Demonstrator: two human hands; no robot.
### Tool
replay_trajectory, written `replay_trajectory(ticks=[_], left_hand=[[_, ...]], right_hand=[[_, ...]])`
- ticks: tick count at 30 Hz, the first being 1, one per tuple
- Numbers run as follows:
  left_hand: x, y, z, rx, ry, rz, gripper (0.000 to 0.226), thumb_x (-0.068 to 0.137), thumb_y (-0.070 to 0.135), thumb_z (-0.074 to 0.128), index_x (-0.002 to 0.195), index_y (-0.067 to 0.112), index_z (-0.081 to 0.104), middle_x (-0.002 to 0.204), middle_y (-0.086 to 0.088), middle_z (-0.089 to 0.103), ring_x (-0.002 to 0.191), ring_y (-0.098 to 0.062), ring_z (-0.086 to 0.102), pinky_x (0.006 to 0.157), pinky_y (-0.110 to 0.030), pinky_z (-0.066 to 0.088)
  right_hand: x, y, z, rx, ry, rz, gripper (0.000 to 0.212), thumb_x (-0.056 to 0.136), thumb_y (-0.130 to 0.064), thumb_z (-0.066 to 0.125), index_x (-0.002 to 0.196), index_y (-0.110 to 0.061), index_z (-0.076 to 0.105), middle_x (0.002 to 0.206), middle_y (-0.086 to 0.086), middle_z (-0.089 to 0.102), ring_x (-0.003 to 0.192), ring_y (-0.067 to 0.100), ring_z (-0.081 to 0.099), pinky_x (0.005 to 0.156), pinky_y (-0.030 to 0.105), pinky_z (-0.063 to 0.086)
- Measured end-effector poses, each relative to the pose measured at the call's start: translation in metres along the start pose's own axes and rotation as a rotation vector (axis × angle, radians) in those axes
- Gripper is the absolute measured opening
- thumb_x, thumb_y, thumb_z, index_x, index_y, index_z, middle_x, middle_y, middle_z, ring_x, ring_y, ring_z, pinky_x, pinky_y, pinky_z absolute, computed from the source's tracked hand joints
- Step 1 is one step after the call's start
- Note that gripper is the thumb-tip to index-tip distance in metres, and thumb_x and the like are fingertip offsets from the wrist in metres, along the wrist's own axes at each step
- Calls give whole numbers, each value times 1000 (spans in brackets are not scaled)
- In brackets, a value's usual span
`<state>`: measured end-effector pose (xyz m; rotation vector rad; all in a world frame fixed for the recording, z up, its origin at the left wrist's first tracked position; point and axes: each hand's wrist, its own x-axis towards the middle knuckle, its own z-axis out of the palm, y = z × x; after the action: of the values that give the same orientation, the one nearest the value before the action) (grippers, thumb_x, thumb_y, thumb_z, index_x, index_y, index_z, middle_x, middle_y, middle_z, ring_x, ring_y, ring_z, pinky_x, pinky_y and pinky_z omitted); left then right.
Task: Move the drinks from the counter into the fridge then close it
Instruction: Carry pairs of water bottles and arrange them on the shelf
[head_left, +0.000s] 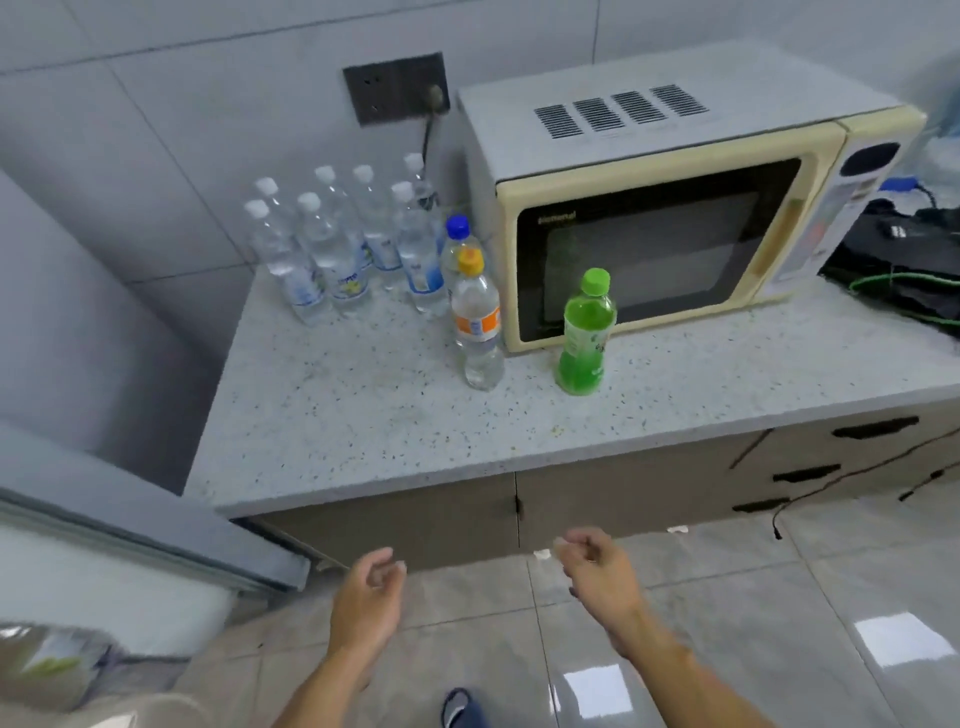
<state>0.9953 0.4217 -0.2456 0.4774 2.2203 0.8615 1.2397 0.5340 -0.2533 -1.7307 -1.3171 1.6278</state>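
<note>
On the speckled counter (363, 426) stand several clear water bottles with white caps (332, 249) at the back left. A blue-capped bottle (457, 234) stands behind an orange-capped bottle with an orange label (476, 322). A green bottle (584, 335) stands before the microwave door. Below the counter's front edge, my left hand (369, 597) and my right hand (597, 571) hang in the air with loosely curled fingers, holding nothing. The grey fridge (93, 332) is at the left, its open door (130, 561) at the lower left.
A cream microwave (665, 208) fills the counter's back right. Black gear with green cables (904, 270) lies at its right. A wall socket (397, 88) holds a plug. Drawers (841, 462) sit under the counter. Glossy floor tiles lie below.
</note>
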Motion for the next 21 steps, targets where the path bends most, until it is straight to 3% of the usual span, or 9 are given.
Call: replay_trajectory(ticks=[2,4,6,10,13,15,18,21], left_hand=[[10,26,-6,-67,41,59,25,98,31,58,122,28,58,113,1,64,100,-19,65,84,-39,58],[22,56,-12,-156,67,113,21,98,31,56,120,33,56,109,8,62,92,-12,66,64,-21,56],[38,88,-19,-264,106,148,20,99,30,56,118,34,55,107,12,58,91,-10,65,58,-14,51],[71,145,-37,-436,246,166,19,95,30,57,113,39,57,112,10,58,96,-12,62,73,-31,58],[97,182,-52,-551,295,201,20,94,29,56,110,41,57,105,20,56,100,-14,62,86,-42,58],[114,206,-61,-589,323,197,21,95,29,57,112,41,58,106,19,57,97,-11,62,87,-43,58],[140,237,-75,-574,379,209,23,95,29,57,117,37,58,110,15,60,91,-1,59,87,-43,58],[168,271,-89,-522,399,255,26,94,30,59,119,36,55,121,11,60,97,-8,61,90,-44,56]], right_hand=[[14,-41,19,-30,-42,-121,12,92,-28,68,102,-24,65,86,-3,68,81,14,65,75,28,55],[25,-82,39,-43,-81,-218,12,91,-29,68,102,-26,65,82,-7,67,73,7,64,62,16,50],[33,-122,59,-65,-129,-298,17,91,-33,67,107,-26,64,85,-7,66,67,0,62,57,12,48],[45,-196,97,-151,-180,-449,22,91,-37,66,112,-29,61,92,-7,68,73,6,64,60,15,52],[59,-251,126,-142,-185,-535,22,92,-32,67,112,-27,61,96,-5,67,79,10,66,71,28,59],[71,-287,143,-150,-176,-594,21,93,-31,66,112,-30,59,99,-10,64,79,7,64,73,32,60],[95,-341,162,-197,-135,-702,29,94,-30,64,122,-24,60,107,-12,62,83,2,61,77,21,51],[127,-396,172,-309,-90,-769,35,95,-27,62,128,-18,59,126,0,60,105,16,62,90,28,49]])
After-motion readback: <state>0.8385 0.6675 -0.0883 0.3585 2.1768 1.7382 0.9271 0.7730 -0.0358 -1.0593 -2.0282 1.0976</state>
